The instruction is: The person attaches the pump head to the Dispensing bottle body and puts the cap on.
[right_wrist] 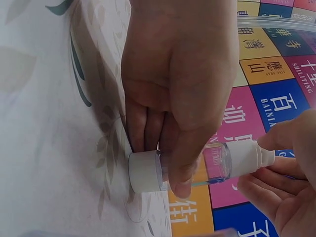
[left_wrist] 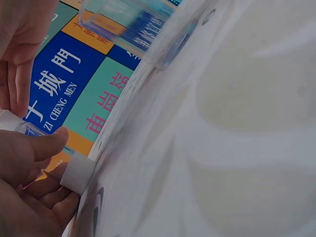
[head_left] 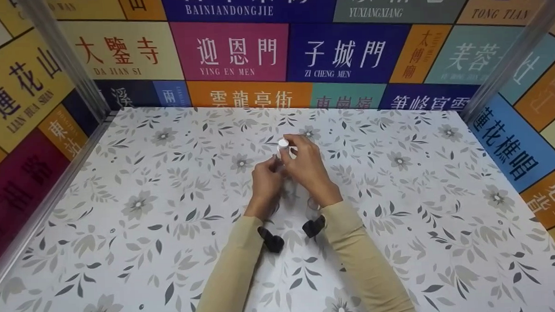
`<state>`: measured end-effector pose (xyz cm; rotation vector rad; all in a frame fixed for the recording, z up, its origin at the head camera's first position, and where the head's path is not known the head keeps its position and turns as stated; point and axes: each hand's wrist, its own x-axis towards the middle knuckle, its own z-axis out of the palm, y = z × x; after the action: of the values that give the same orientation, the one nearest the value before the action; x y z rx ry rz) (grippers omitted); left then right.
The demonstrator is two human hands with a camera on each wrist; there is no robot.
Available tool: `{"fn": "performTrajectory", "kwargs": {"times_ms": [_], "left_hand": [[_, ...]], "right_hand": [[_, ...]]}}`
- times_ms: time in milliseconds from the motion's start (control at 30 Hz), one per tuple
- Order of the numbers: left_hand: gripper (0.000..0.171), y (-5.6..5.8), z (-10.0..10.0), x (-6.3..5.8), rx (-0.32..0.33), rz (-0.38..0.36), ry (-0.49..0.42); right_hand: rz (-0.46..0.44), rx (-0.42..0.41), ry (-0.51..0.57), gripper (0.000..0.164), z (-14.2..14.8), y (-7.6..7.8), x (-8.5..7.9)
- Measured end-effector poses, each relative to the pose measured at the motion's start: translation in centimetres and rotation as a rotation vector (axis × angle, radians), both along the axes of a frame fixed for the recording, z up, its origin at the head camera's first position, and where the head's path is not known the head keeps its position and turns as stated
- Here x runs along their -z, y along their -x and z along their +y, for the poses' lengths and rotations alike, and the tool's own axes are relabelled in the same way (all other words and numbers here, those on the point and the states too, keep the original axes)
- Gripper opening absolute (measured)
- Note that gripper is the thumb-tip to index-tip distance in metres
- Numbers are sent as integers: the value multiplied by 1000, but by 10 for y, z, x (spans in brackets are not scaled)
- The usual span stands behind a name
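Note:
A small clear bottle [right_wrist: 215,159] with a white base [right_wrist: 143,171] and a white top [right_wrist: 244,157] stands close over the table between both hands. My left hand [head_left: 266,180] grips its clear body low down, with the thumb along the side. On the upper end, my right hand [head_left: 305,164] pinches the white top between thumb and fingers, just above the left hand. The right wrist view shows a narrower tip on that top, partly covered by the right thumb and fingers. Part of the body is hidden behind the left thumb.
A clear, cup-like container [left_wrist: 126,29] stands on the patterned table [head_left: 138,253], near the right wrist. Black wrist cameras [head_left: 272,240] sit on both sleeves. Colourful sign-covered walls [head_left: 237,51] and transparent corner posts [head_left: 64,57] enclose the table's back and sides.

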<state>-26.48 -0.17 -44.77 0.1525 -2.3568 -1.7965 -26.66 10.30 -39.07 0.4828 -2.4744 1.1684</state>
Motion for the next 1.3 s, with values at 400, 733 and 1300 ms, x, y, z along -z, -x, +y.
{"fn": "performTrajectory", "kwargs": {"times_ms": [400, 733, 1300], "left_hand": [[23, 0, 1, 1, -6, -41, -38], [22, 1, 2, 1, -15, -34, -93], [18, 2, -2, 0, -6, 76, 121]], "right_hand": [[-61, 3, -4, 33, 0, -1, -1], [-52, -4, -11, 36, 0, 0, 0], [-39, -9, -8, 34, 1, 0, 1]]}}
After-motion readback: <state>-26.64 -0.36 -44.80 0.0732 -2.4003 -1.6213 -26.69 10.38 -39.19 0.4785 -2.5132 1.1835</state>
